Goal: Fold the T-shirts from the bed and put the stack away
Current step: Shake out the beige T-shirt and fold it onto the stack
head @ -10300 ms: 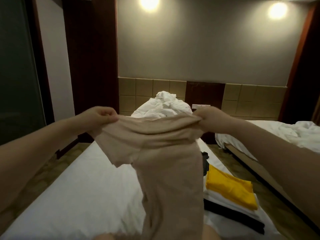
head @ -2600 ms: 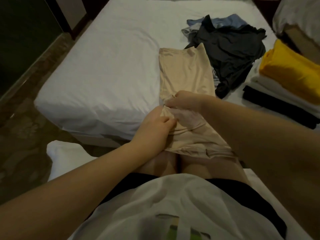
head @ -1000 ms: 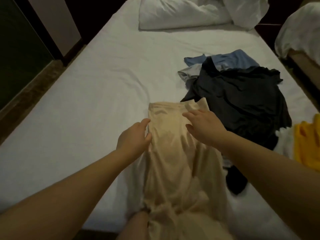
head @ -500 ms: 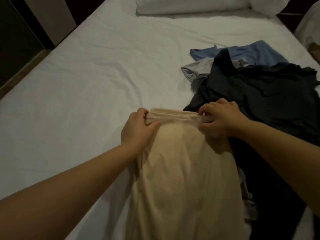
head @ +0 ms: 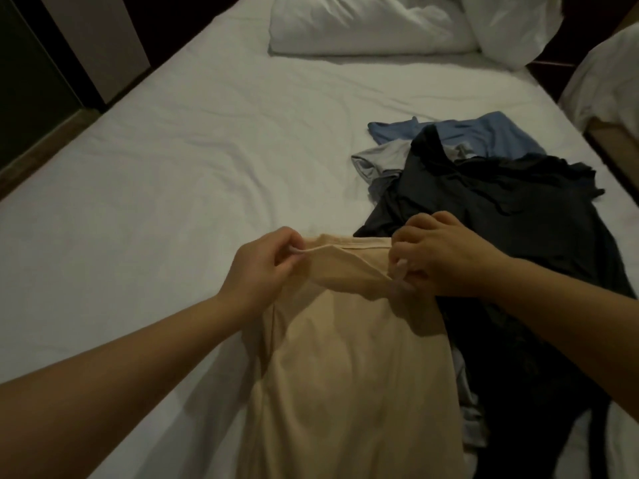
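- Mid-fold: left grip (head: 263,267) & right grip (head: 446,257) each pinch far edge of beige tee (head: 345,375), centre frame.
- Next, prob.: draw edge toward near end, corners kept level.

Two white pillows at top of view: a flat pillow (head: 366,25) lying crosswise and a plumper pillow (head: 511,29) touching its right end, tilted. Far right: a neighbouring bed (head: 601,74) w/ rumpled white bedding, dark gap btwn it & the pillows. Left side: brown floor strip (head: 45,146), upright pale wall panel (head: 100,43), and a dark glass-like surface (head: 24,81) just beside it, nr the top-left corner.
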